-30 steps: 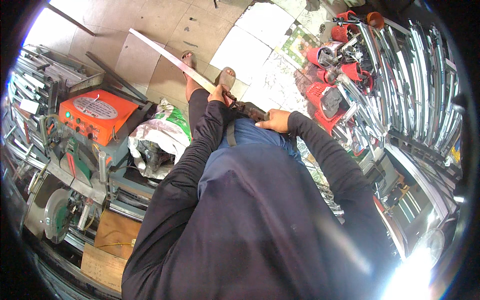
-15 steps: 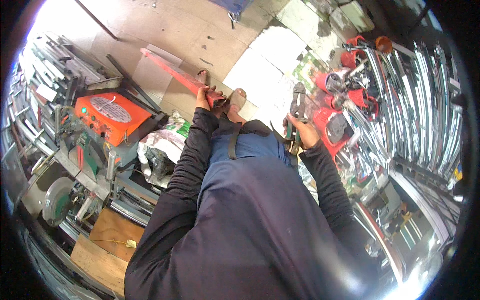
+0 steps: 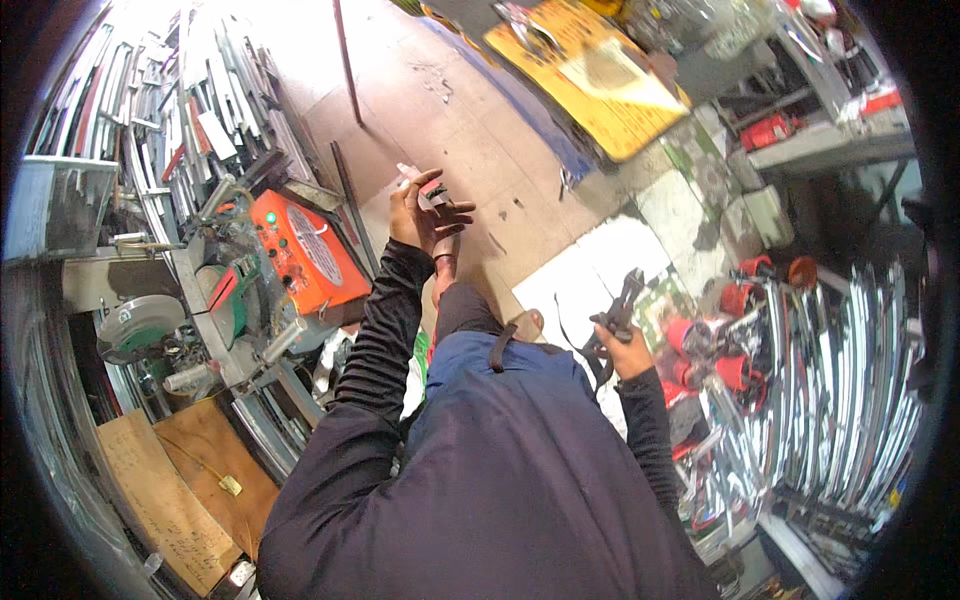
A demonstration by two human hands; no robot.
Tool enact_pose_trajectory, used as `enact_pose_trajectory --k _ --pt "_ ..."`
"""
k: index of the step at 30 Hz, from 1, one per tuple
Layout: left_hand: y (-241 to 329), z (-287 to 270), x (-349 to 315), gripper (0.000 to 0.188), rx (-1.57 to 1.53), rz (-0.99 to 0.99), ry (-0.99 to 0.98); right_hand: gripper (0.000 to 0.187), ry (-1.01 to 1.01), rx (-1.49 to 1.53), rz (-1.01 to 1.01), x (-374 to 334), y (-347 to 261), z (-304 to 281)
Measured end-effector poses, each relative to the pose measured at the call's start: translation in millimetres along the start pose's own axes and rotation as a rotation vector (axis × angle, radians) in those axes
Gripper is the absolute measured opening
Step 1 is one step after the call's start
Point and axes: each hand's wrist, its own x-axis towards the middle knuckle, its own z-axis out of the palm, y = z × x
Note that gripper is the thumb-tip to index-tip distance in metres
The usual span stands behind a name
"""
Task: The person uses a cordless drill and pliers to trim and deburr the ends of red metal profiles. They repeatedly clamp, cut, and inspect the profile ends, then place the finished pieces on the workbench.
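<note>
My left hand [image 3: 428,213] is raised ahead of me over the floor, thumb and palm against a red bar [image 3: 432,187] seen nearly end-on. Its fingers stick out to the right, partly spread. A thin red strip [image 3: 431,345] shows beside my thigh; whether it belongs to the same bar I cannot tell. Lower on the right, my right hand [image 3: 626,350] is closed round a dark plier-shaped hand tool [image 3: 627,298], jaws pointing away from me. A dark strap [image 3: 562,318] hangs close to that hand.
On the left stand an orange control box [image 3: 312,252], a cutting machine with a round disc [image 3: 142,328] and racked metal profiles [image 3: 215,90]. Wooden boards [image 3: 165,500] lie nearer. Red buckets [image 3: 735,372] and upright profiles [image 3: 840,380] crowd the right. A yellow board [image 3: 590,70] is ahead.
The view has swung, bringing the yellow board into sight. The red bar, earlier stretched out to the far left, now appears much shorter. The left-hand fingers have spread; the right hand keeps its tool.
</note>
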Motion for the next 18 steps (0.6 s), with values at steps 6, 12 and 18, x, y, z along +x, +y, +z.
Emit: enact_pose_trajectory --k 6,12,18 --pt "98 -44 63 0.073 -0.114 0.050 -0.418 0.052 -0.019 -0.175 -0.030 50 -53 57" --pt "189 -86 130 0.077 0.245 0.102 -0.539 0.047 0.027 -0.305 -0.111 88 -145 161" --pt "255 -96 184 0.063 0.693 0.216 -0.528 0.037 -0.080 -0.246 -0.172 122 -231 260"
